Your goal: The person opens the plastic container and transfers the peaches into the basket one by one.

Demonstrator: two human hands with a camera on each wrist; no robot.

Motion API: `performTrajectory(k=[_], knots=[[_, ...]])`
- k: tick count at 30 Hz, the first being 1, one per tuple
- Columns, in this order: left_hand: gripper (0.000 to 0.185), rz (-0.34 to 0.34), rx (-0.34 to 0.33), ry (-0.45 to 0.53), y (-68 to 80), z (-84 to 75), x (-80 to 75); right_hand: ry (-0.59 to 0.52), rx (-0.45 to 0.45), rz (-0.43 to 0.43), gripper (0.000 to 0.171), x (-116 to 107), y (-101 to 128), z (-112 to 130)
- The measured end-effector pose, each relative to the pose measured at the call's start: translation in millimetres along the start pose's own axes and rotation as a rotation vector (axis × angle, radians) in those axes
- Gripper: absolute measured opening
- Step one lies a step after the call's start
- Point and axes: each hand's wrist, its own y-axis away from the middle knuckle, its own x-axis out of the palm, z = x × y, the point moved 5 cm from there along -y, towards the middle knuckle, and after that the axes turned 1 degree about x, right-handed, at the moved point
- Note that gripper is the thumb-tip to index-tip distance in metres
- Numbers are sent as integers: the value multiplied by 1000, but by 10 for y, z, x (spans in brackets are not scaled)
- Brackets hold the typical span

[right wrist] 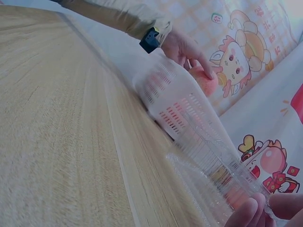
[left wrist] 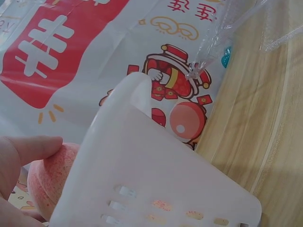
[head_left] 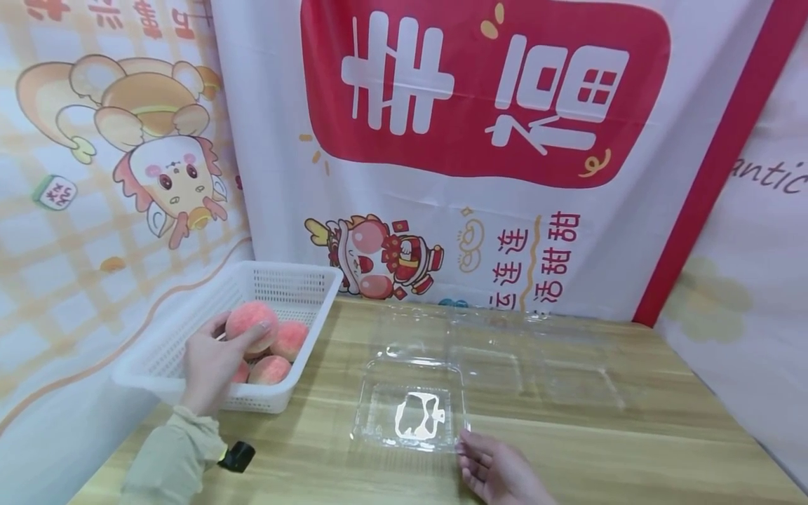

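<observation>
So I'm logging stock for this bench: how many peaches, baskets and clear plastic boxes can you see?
Peaches: 4, one held by the left hand, namely the top peach, plus three in the basket
White basket: 1
Clear plastic clamshell box, open: 1
Total: 6

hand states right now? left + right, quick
Left hand: closed around a peach above the white basket.
Right hand: fingertips pinching the near edge of the clear plastic container.

Matt fuzzy peach (head_left: 251, 317), perforated white plastic basket (head_left: 284, 280) — glossy clear plastic clamshell (head_left: 410, 410), wood-grain table (head_left: 631, 449)
</observation>
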Motion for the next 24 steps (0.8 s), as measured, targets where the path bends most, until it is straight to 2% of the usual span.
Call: performTrajectory(k=[11,14,24], knots=[[88,-3,53,-88,1,12,49,-2,-2,-13,22,-42,-7,5],[86,8,59,-49,10,-6,55,-10,-3,-19,20,-36,-1,13],[102,42,63,-188,34,-32,72,-12,-6,-15,22,-3,0,6]])
